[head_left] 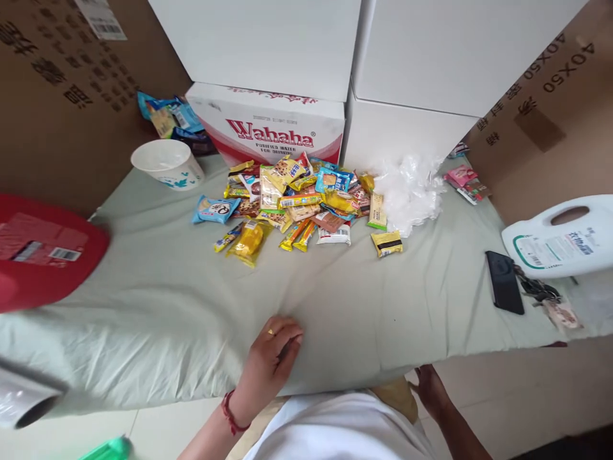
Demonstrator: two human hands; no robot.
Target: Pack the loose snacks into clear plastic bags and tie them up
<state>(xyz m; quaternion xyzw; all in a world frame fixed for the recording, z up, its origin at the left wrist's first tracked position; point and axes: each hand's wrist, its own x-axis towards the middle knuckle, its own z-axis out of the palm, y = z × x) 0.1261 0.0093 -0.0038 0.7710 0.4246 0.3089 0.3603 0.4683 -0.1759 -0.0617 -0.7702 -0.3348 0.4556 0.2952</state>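
My left hand [275, 351] rests on the green cloth near the table's front edge, its fingers loosely curled and nothing seen in them. A red cord circles that wrist. Lower and to the right, my right hand [430, 388] hangs at the table edge beside my leg; its visible fingers are apart and hold nothing, though the tips are partly hidden. Beyond both hands lies a heap of wrapped snacks [299, 199] in mixed colours. A yellow snack packet [249, 241] is at its front left, and a small yellow packet [387, 244] sits apart at the right.
Clear plastic bags [412, 195] bunch beside the heap. A white paper tub [167, 165] stands at left, near a red container [43, 252]. A Wahaba-style carton [272, 131] backs the heap. At right are a phone [504, 282], keys [541, 291] and a white jug [565, 236].
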